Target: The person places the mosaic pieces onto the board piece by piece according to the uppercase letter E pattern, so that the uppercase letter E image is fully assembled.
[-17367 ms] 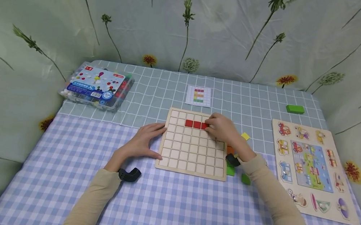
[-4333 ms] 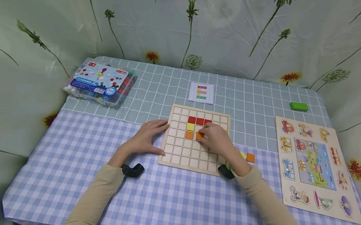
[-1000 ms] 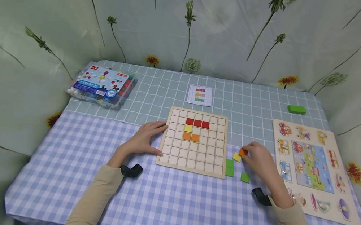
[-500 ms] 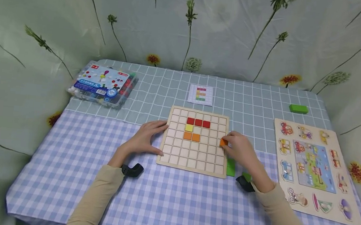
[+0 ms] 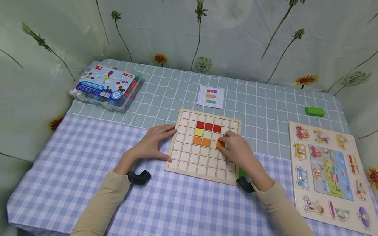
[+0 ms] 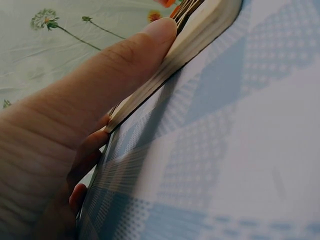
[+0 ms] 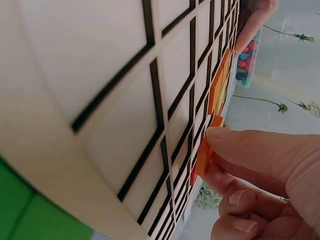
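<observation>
A wooden grid board [image 5: 202, 161] lies mid-table. Three red tiles [image 5: 208, 127] form a row in it, with a yellow tile [image 5: 199, 132] below the leftmost and two orange tiles [image 5: 202, 141] side by side under that. My right hand [image 5: 238, 149] pinches another orange tile [image 7: 204, 152] between thumb and fingers, over the grid, one cell's gap right of the laid orange pair. My left hand [image 5: 152, 143] rests along the board's left edge, thumb and fingers spread; the left wrist view shows the thumb [image 6: 125, 60] against the rim.
A card [image 5: 210, 97] with a coloured grid pattern lies behind the board. Green tiles [image 5: 242, 172] sit by its right edge, partly hidden by my right wrist. Further right are a picture puzzle [image 5: 320, 206] and a green block [image 5: 315, 112]. A clear parts box [image 5: 106, 87] stands back left.
Since the oldest frame, the yellow tile and two orange tiles have joined the red row. In the last second my right hand carried an orange tile leftward from beside the board. The left hand stays put.
</observation>
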`<action>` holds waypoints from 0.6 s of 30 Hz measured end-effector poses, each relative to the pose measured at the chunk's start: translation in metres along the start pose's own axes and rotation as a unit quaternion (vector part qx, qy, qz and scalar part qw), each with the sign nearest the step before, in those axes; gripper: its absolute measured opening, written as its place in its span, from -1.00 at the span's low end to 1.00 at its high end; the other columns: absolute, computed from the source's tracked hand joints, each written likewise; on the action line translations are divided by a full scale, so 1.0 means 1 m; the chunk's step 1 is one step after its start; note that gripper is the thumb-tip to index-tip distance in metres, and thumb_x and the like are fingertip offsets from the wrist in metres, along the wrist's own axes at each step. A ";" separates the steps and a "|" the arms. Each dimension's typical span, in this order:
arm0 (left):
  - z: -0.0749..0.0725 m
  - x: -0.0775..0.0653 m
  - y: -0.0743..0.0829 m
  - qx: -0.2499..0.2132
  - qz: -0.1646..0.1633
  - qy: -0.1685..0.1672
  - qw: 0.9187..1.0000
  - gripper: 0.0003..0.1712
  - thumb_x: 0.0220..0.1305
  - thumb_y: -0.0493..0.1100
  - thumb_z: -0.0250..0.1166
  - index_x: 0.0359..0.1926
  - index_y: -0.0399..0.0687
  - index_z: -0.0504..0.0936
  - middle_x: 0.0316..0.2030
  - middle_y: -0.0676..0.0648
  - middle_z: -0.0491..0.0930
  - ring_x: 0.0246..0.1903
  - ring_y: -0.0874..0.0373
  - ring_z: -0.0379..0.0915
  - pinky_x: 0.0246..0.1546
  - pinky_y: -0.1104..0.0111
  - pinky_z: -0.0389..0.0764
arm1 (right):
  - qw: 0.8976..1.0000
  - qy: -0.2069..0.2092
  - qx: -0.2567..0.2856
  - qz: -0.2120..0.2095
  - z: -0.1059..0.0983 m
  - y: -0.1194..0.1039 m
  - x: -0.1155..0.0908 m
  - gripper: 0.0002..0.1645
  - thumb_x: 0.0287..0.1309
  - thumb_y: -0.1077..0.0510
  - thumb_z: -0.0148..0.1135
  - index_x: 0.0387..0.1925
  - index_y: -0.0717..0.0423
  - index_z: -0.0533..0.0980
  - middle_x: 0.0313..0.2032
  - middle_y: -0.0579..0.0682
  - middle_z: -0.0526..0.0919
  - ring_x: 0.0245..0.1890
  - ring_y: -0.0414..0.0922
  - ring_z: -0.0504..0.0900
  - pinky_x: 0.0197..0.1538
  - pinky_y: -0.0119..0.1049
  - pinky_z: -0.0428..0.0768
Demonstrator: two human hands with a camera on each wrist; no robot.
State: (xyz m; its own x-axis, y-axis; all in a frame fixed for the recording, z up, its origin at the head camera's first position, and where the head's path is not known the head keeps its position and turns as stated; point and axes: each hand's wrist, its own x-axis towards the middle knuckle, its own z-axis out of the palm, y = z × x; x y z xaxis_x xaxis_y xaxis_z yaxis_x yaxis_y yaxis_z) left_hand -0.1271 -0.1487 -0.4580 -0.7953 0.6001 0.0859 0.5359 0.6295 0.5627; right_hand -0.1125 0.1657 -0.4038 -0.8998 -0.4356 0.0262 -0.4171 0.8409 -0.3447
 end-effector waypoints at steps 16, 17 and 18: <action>0.000 0.001 0.003 -0.006 -0.002 0.001 1.000 0.18 -0.30 0.14 0.56 0.38 -0.11 0.24 0.40 -0.17 0.17 0.41 -0.11 0.01 0.33 -0.09 0.04 | 1.000 -0.024 -0.010 -0.016 0.006 -0.005 0.011 -0.78 0.06 0.28 0.28 -0.21 0.28 0.66 -0.25 0.12 0.65 -0.28 -0.04 0.62 -0.21 -0.23 0.62; 0.000 0.001 0.003 -0.006 -0.003 0.001 1.000 0.18 -0.30 0.14 0.56 0.38 -0.11 0.24 0.40 -0.17 0.16 0.41 -0.11 0.01 0.33 -0.09 0.04 | 0.999 -0.025 -0.011 -0.016 0.007 -0.005 0.012 -0.78 0.06 0.28 0.28 -0.21 0.27 0.66 -0.25 0.12 0.65 -0.29 -0.05 0.61 -0.21 -0.24 0.62; 0.000 0.001 0.003 -0.007 -0.003 0.000 1.000 0.18 -0.30 0.14 0.56 0.38 -0.11 0.24 0.40 -0.17 0.16 0.41 -0.11 0.01 0.33 -0.09 0.04 | 0.999 -0.027 -0.013 -0.016 0.007 -0.005 0.012 -0.77 0.06 0.27 0.29 -0.21 0.27 0.66 -0.26 0.11 0.64 -0.30 -0.05 0.61 -0.22 -0.24 0.61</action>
State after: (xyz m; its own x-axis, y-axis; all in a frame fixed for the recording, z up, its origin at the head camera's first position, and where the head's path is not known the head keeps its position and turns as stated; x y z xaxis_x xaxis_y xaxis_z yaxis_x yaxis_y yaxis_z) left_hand -0.1259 -0.1465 -0.4558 -0.7987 0.5960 0.0828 0.5272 0.6267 0.5739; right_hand -0.1205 0.1536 -0.4087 -0.8783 -0.4779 -0.0144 -0.4488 0.8346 -0.3194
